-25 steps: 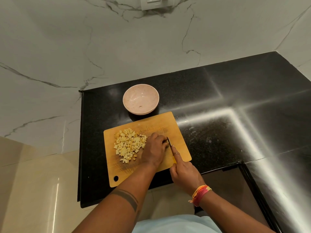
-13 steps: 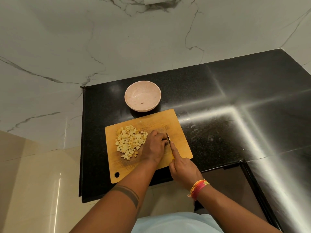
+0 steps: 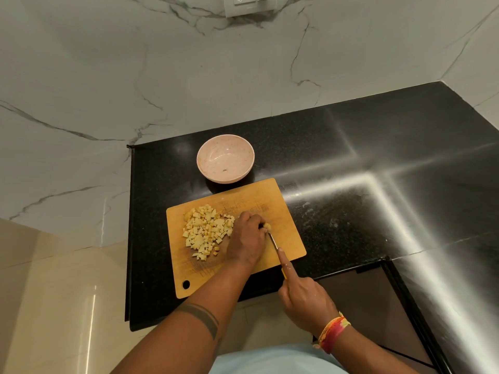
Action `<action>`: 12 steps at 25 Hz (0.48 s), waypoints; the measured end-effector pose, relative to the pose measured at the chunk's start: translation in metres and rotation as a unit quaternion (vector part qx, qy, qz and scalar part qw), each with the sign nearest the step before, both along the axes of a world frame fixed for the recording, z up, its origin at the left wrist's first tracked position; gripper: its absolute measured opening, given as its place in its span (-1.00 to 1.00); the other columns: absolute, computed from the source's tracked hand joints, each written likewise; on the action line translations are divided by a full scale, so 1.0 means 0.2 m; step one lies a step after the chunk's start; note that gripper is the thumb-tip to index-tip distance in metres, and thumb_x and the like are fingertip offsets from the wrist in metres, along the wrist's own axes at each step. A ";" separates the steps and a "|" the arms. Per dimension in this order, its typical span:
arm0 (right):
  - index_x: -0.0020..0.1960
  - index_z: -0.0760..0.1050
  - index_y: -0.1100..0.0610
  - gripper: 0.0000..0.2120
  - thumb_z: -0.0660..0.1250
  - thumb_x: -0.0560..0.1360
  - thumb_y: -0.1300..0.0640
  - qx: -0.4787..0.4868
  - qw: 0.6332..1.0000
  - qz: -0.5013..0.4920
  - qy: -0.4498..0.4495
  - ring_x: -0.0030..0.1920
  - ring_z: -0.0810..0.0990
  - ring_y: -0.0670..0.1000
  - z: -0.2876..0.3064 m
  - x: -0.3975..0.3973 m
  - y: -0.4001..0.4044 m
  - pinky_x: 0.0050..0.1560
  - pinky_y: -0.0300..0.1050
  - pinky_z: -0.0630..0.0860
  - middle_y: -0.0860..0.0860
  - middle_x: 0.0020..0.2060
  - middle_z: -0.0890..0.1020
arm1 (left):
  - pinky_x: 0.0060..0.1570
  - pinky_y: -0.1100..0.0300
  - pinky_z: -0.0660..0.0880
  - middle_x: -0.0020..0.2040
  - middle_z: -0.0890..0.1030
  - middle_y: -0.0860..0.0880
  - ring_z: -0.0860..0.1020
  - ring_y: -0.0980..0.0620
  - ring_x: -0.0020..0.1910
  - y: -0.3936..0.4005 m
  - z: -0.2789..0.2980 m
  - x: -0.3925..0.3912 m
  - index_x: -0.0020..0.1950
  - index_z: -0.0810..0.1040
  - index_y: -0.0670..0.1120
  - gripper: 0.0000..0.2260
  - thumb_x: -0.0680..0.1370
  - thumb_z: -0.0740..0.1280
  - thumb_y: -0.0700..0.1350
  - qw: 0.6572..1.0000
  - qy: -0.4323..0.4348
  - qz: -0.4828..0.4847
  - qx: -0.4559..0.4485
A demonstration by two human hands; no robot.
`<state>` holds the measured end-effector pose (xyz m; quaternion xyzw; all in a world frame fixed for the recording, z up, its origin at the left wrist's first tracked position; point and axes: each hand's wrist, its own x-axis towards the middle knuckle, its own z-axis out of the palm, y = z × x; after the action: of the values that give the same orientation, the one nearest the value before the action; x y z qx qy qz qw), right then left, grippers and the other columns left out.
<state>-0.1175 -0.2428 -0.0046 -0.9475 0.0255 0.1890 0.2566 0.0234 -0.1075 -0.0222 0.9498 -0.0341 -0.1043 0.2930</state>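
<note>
1. Since the earlier frame the right hand (image 3: 307,298) has drawn back toward the person, pulling the yellow-handled, steel-bladed knife (image 3: 273,240) with it. A small pale yellow chunk (image 3: 267,226) now shows at the fingertips of the left hand (image 3: 247,238).
2. Farthest left, a white grey-veined marble wall (image 3: 162,76) rises behind the glossy black stone bench (image 3: 351,211). One white socket plate (image 3: 249,4) sits at its top edge.
3. One rectangular light wooden cutting board (image 3: 183,268), with a single hole at its near left corner, lies on the bench. On its left half is one loose heap of pale yellow diced cubes (image 3: 206,230), too many to count.
4. One round pale pink bowl (image 3: 237,157) stands just beyond the board's far edge. Whether it touches the board cannot be told.
5. The left hand lies between the cubes and the knife, fingers curled down over the chunk and pinning it to the board. It hides most of the chunk.
6. The knife's blade tip meets the board beside the chunk. The right hand is clenched round the handle, with the index finger stretched along the blade's spine.
7. One red-and-yellow braided wristband (image 3: 333,332) circles the right wrist.
8. Count: two hands, one knife, one chunk in view.
</note>
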 end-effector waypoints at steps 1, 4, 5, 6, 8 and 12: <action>0.62 -0.36 -0.19 -0.23 0.09 0.62 0.02 0.006 1.000 -0.011 -0.007 -0.44 0.48 0.02 0.00 0.01 -0.02 -0.39 0.05 0.37 -0.08 -0.43 0.48 | 0.21 0.02 0.47 0.22 0.44 0.07 0.42 0.05 0.25 -0.01 0.01 -0.01 0.26 0.57 0.06 -0.78 0.64 0.31 0.05 1.000 -0.005 0.003 0.006; 0.64 -0.27 -0.16 -0.24 0.13 0.62 0.06 0.017 0.999 -0.045 -0.012 -0.44 0.47 0.04 0.00 0.07 -0.06 -0.38 0.08 0.38 -0.05 -0.43 0.50 | 0.20 0.12 0.40 0.28 0.41 0.05 0.38 0.03 0.29 -0.03 0.03 -0.03 0.33 0.50 0.04 -0.66 0.62 0.32 0.15 0.999 -0.022 0.003 0.030; 0.65 -0.24 -0.15 -0.25 0.13 0.62 0.07 0.016 0.998 -0.052 -0.011 -0.43 0.48 0.05 0.01 0.09 -0.07 -0.36 0.11 0.40 -0.03 -0.42 0.51 | 0.15 0.15 0.35 0.28 0.41 0.04 0.37 0.03 0.30 -0.05 0.04 -0.03 0.32 0.49 0.03 -0.66 0.62 0.33 0.15 0.999 -0.018 0.001 0.042; 0.66 -0.22 -0.14 -0.25 0.13 0.62 0.07 0.013 0.998 -0.057 -0.011 -0.42 0.50 0.07 0.01 0.11 -0.07 -0.34 0.13 0.42 -0.01 -0.42 0.52 | 0.12 0.15 0.32 0.27 0.40 0.03 0.36 0.02 0.30 -0.06 0.04 -0.02 0.31 0.50 0.02 -0.69 0.63 0.32 0.13 0.999 -0.012 -0.002 0.050; 0.66 -0.20 -0.13 -0.26 0.13 0.62 0.08 0.010 0.998 -0.055 -0.009 -0.40 0.51 0.11 0.00 0.14 -0.07 -0.32 0.15 0.45 0.02 -0.41 0.53 | 0.14 0.13 0.37 0.24 0.42 0.00 0.38 -0.02 0.29 -0.07 0.04 0.00 0.27 0.52 -0.02 -0.77 0.66 0.30 0.03 0.998 -0.015 -0.029 0.044; 0.66 -0.19 -0.13 -0.26 0.13 0.61 0.09 0.019 0.999 -0.049 0.006 -0.44 0.45 0.07 0.00 0.18 -0.04 -0.36 0.13 0.43 0.00 -0.43 0.49 | 0.25 0.07 0.42 0.22 0.48 -0.05 0.39 -0.05 0.26 -0.07 0.02 0.06 0.26 0.58 -0.10 -0.80 0.68 0.25 -0.16 0.993 -0.013 -0.108 0.038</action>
<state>-0.0823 -0.2500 -0.0038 -0.9389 0.0698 0.1827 0.2833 0.0356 -0.1208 -0.0188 0.9523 -0.1359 -0.1245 0.2433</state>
